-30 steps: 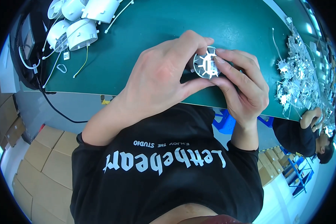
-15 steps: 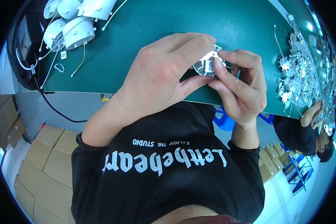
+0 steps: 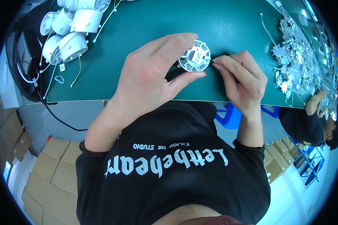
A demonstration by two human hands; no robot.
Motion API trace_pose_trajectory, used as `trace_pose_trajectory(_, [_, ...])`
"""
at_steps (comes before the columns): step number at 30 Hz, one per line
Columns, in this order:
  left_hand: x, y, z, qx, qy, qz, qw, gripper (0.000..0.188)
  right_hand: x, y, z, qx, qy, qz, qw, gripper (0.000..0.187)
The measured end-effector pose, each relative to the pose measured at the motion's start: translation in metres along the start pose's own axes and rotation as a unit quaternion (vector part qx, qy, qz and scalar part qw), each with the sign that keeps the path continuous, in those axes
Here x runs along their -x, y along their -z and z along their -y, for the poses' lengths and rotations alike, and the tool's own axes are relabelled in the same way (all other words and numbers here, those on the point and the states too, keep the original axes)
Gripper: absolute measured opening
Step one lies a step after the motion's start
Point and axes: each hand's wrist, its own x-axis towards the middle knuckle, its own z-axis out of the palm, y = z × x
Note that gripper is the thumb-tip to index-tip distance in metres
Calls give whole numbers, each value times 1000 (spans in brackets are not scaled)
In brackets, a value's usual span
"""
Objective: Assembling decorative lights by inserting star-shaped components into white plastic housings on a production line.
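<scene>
Hands meet over the near edge of a dark green worktop [image 3: 146, 22]. The left hand [image 3: 150, 80] holds a small round white plastic part [image 3: 194, 57] with radial ribs; its fingers [image 3: 169, 43] curve over the top of the disc and the thumb presses from below, so the part is pinched up off the surface, face toward the camera. A small pale rectangular label or plate sits at the middle of the disc. The right hand [image 3: 242, 80] is just beside the part on its right, thumb and forefinger closed tight together at the disc's rim; they seem to pinch something thin, perhaps a wire, but it is too fine to tell.

At the far left of the worktop lies a cluster of white cylindrical housings [image 3: 69, 28], with thin white and yellow wires [image 3: 79, 71] trailing from them and a small white tag among the wires. A black cable [image 3: 56, 116] hangs over the worktop's edge there. Along the right side spreads a heap of shiny silver metal pieces [image 3: 296, 63], well apart from the hands.

Brown cardboard boxes [image 3: 37, 168] are stacked on the floor at lower left, and more boxes [image 3: 279, 157] stand at lower right near a blue stool [image 3: 231, 116]. Another person in dark clothing [image 3: 308, 123] is at the right end of the worktop.
</scene>
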Motion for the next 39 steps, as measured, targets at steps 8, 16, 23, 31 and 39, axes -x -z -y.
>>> trace_pose_trajectory(8, [-8, -4, -7, 58, -93, -15, 994, 52, -19, 17, 10, -249, -80, -7, 965, 47])
trace_pose_trajectory(16, [-15, 0, -8, 451, 233, 54, 860, 61, -47, 24, -6, -444, -207, 143, 860, 57])
trace_pose_trajectory(23, [-24, 14, -19, 29, 30, -116, 992, 58, -156, 43, -75, -492, -250, -5, 834, 30])
trace_pose_trajectory(31, [3, 68, 8, -406, 28, -21, 913, 54, -330, 112, -215, -612, -273, -385, 634, 33])
trace_pose_trajectory(39, [10, 92, 7, -412, 75, -70, 905, 46, -240, 65, -81, -452, -158, -131, 868, 39])
